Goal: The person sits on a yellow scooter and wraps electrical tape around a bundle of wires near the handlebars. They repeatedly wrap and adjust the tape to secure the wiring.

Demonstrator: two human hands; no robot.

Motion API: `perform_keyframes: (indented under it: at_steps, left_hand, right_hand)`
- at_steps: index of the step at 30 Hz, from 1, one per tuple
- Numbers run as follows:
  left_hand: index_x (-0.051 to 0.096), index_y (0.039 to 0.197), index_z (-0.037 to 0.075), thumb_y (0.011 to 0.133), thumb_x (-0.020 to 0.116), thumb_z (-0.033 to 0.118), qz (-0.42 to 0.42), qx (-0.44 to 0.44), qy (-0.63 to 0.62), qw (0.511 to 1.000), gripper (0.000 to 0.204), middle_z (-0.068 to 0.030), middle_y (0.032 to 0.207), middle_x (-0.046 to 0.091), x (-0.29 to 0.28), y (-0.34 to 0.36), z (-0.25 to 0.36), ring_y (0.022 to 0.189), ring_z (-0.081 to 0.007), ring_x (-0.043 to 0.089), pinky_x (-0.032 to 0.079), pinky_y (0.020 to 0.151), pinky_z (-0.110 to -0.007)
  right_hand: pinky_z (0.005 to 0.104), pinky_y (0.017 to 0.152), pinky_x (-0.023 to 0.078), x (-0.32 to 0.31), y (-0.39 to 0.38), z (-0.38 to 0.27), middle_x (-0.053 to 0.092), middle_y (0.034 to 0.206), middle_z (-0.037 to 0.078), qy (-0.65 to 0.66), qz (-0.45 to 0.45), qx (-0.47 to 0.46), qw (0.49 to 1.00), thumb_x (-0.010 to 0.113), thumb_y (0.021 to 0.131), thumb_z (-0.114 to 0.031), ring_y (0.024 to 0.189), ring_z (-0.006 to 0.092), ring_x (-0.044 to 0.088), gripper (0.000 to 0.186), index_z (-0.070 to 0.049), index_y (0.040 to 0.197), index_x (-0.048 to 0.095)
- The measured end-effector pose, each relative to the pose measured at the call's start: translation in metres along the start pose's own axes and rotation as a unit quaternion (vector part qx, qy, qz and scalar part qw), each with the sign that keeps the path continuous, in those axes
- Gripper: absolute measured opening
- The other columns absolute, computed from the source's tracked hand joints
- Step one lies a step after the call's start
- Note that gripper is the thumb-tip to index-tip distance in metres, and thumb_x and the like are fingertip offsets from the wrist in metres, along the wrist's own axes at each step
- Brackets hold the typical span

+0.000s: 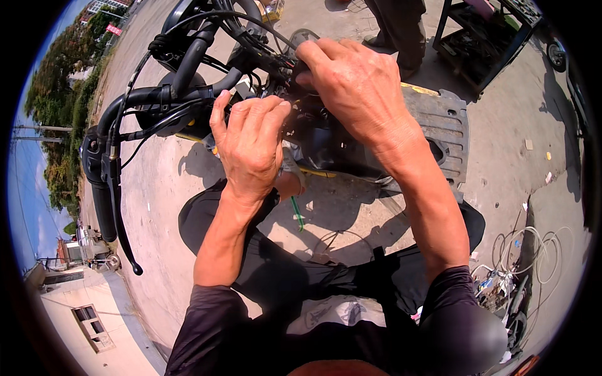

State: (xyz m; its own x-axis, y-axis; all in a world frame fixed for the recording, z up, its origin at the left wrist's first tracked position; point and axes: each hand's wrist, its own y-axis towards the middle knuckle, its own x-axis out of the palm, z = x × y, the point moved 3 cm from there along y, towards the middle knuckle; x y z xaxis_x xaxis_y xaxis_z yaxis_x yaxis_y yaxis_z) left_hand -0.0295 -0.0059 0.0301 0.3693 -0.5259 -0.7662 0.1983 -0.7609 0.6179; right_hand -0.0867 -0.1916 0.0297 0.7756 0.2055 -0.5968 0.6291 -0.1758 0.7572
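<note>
Both my hands are at the front of a partly stripped scooter, among its loose wires (266,57). My left hand (251,141) is closed, its fingers bent down beside the black steering area and its little finger raised apart. What those fingers grip is hidden behind the hand. Farther up and to the right, my right hand (357,84) curls shut at the end of the wire bundle, next to a dark rounded part. Its fingertips are mostly out of sight. The black handlebar (141,95), with its grip (103,210) and brake lever (119,216), sticks out to the left.
The scooter's ribbed grey footboard (454,128) extends right, beyond my right forearm. A person in dark trousers (401,31) stands at the far side, near a black metal cart (486,47). Coiled pale hose (539,257) lies at right. A green strip (296,213) is between my knees.
</note>
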Motion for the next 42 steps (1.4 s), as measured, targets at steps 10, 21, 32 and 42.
perform_keyframes:
  at_steps: [10, 21, 32, 42]
  left_hand:
    - [0.080, 0.114, 0.003, 0.079, 0.073, 0.014, 0.045, 0.033, 0.031, 0.998, 0.037, -0.0084, 0.123, 0.070, 0.002, -0.003, 0.003, 0.113, -0.0261, 0.065, 0.044, 0.116, -0.054]
    - [0.077, 0.113, 0.005, 0.085, 0.070, 0.015, 0.042, 0.085, 0.064, 0.993, 0.031, -0.0093, 0.118, 0.070, 0.002, 0.000, -0.004, 0.110, -0.0270, 0.064, 0.049, 0.104, -0.045]
    - [0.071, 0.115, 0.007, 0.085, 0.073, 0.002, -0.001, 0.011, 0.100, 0.995, 0.030, -0.0104, 0.117, 0.069, 0.002, 0.003, 0.005, 0.117, -0.0304, 0.064, 0.049, 0.102, -0.046]
    - [0.074, 0.117, 0.015, 0.088, 0.078, 0.007, 0.026, -0.006, 0.140, 0.990, 0.030, 0.0026, 0.111, 0.075, 0.001, 0.009, 0.003, 0.117, -0.0224, 0.065, 0.040, 0.107, -0.043]
  right_hand:
    - [0.0415, 0.070, 0.063, 0.004, 0.029, -0.018, 0.071, 0.089, 0.009, 0.084, -0.004, -0.150, 0.985, 0.081, 0.078, -0.011, 0.087, 0.0310, 0.079, 0.021, -0.007, 0.094, 0.068]
    - [0.0476, 0.075, 0.058, 0.028, 0.046, -0.018, 0.073, 0.095, 0.011, 0.225, -0.057, -0.171, 0.958, 0.081, 0.085, -0.006, 0.090, 0.0386, 0.074, 0.018, -0.006, 0.101, 0.074]
    - [0.0398, 0.081, 0.061, 0.043, 0.042, -0.007, 0.078, 0.098, 0.013, 0.376, -0.084, -0.050, 0.921, 0.080, 0.092, -0.006, 0.091, 0.0323, 0.077, 0.017, -0.003, 0.109, 0.078]
    - [0.0429, 0.091, 0.061, 0.021, -0.023, -0.004, 0.072, 0.117, 0.012, 0.299, -0.066, 0.006, 0.952, 0.078, 0.088, 0.001, 0.104, 0.0367, 0.075, 0.031, 0.000, 0.119, 0.074]
